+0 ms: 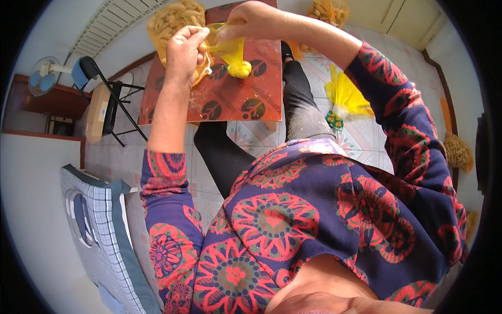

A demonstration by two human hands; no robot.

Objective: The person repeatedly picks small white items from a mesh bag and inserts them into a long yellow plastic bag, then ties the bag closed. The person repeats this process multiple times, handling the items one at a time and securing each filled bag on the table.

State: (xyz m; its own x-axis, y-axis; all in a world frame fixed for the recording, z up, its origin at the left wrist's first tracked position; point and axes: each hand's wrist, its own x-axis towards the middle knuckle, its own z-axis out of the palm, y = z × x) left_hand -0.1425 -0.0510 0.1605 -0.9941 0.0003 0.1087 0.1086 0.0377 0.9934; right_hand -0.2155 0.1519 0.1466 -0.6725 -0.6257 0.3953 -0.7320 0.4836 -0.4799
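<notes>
My left hand [183, 49] pinches the edge of a small yellow mesh bag [234, 53] between thumb and fingertips. On the other side of the bag's mouth, my right hand [251, 21] grips the mesh, its fingers partly hidden behind the bag and wrist. The net hangs down to a rounded, bunched yellow end just over or on the red-brown board tabletop [227, 102]; I cannot tell whether it touches. Beside my left wrist, a white cord [208, 70] lies by the lower part of a large orange mesh sack [176, 17] filled with what look like unshelled peanuts.
Another filled mesh sack [327, 11] stands beyond the table. A bundle of yellow mesh bags [345, 96] with a green label lies on the tiled floor at right. At left are a black folding chair [113, 98], a cardboard box [98, 114] and a fan [45, 74].
</notes>
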